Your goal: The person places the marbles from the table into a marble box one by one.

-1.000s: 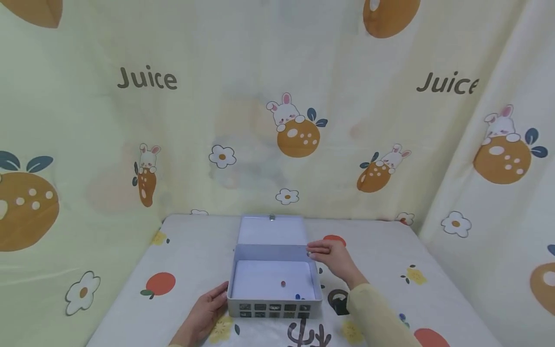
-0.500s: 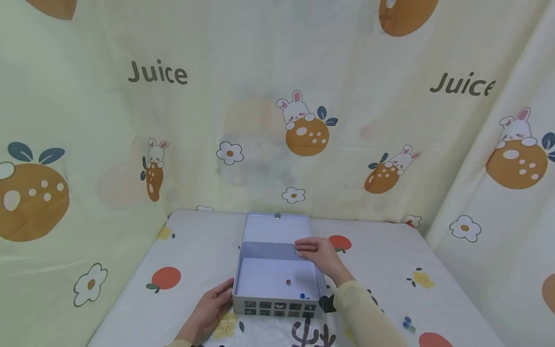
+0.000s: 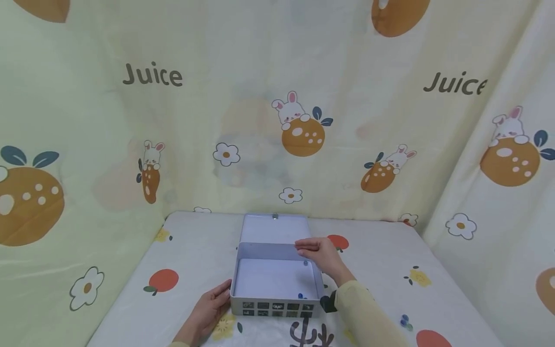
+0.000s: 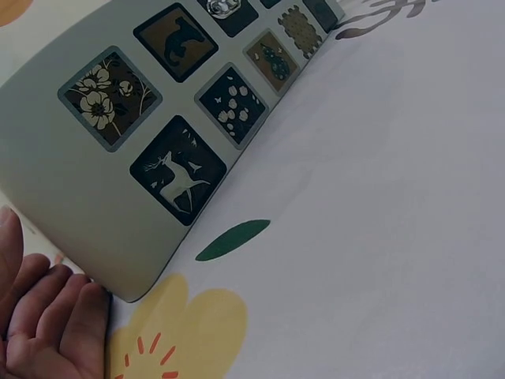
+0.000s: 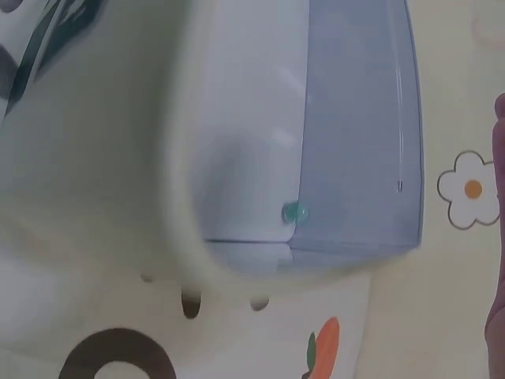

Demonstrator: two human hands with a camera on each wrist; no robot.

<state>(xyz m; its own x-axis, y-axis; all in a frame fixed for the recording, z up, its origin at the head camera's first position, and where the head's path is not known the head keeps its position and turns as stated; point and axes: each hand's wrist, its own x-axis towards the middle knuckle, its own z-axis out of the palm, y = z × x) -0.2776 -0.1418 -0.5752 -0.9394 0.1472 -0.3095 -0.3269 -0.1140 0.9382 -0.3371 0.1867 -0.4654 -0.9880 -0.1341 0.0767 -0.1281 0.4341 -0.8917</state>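
A pale metal box [image 3: 234, 304] stands on the table with its lid [image 3: 274, 229] laid back behind it. My left hand [image 3: 210, 308] rests against the box's left wall, fingers relaxed; the left wrist view shows bent fingers [image 4: 59, 316] beside the front corner. Over the back right corner hovers my right hand [image 3: 323, 255], fingers fairly straight and holding nothing. Just below them in the box is a small greenish marble [image 3: 305, 263], also seen as a green marble [image 5: 293, 212] in the right wrist view. Blue marbles [image 3: 300, 296] lie near the front right corner inside.
On the table to the right, beyond the right sleeve, sits a small cluster of blue and greenish marbles [image 3: 404, 320]. A printed cloth [image 3: 373, 229] covers the table. Patterned curtains [image 3: 195, 125] hang close behind and at both sides.
My right hand has moved left over the box and let go of the marble, which is now inside. A reddish marble no longer shows on the box floor. The left hand stays put.
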